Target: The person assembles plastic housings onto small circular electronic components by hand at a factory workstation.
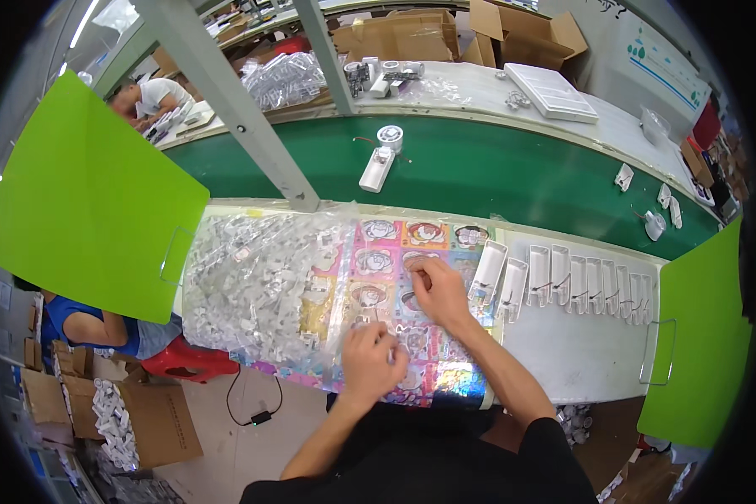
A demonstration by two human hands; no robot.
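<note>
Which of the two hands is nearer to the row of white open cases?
Right. The right hand is over the colourful mat, left of the row of white open cases; the left hand is farther left, closer to the body.

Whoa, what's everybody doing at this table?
Someone in a black top has both hands over a colourful patterned sheet. The left hand and right hand are curled; I can't tell whether either holds something tiny. A heap of small white parts lies to the left, and white open cases are lined up to the right.
</note>
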